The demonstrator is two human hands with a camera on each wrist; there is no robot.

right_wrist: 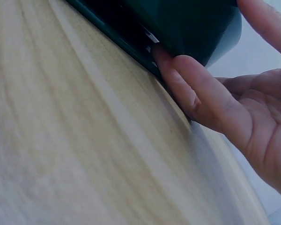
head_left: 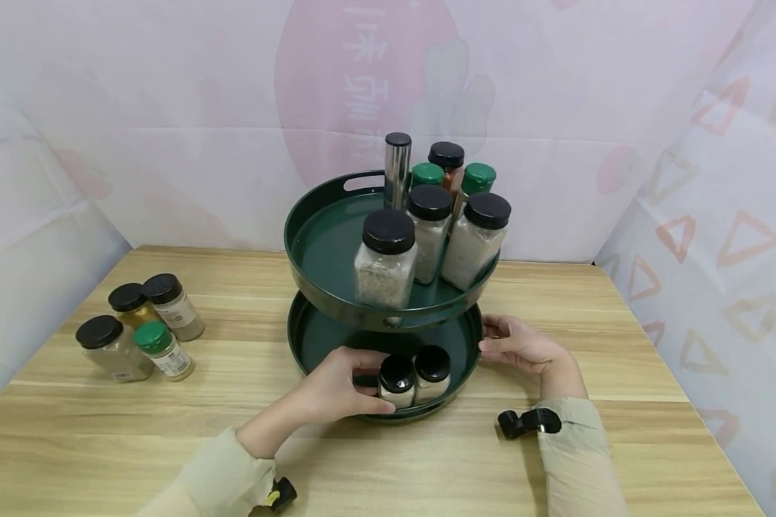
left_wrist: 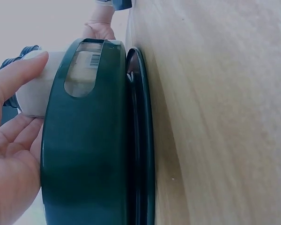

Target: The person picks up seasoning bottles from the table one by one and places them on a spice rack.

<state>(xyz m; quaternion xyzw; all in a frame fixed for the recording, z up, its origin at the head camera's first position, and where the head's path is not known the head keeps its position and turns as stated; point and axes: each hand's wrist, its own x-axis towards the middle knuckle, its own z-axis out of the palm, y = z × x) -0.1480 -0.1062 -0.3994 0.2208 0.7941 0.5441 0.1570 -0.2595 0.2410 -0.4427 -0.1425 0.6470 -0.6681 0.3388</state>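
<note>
My left hand (head_left: 339,388) reaches over the front rim of the lower tier of a dark green two-tier round tray (head_left: 307,334). Between its thumb and fingers it grips a square spice jar (head_left: 396,391) with a black lid and pale contents. A similar black-lidded jar (head_left: 432,384) stands right beside it inside the lower tier. In the left wrist view the held jar (left_wrist: 35,89) rises above the green wall, which has an oval handle slot. My right hand (head_left: 520,347) holds the lower tier's right side, thumb at the rim and fingers (right_wrist: 208,91) against the outside near its base.
The upper tier (head_left: 336,237) carries several jars with black or green lids and a tall metallic cylinder (head_left: 397,169). On the wooden table (head_left: 233,438) at the left stand several more jars, one with a green lid (head_left: 154,337). A printed cloth (head_left: 200,179) hangs behind.
</note>
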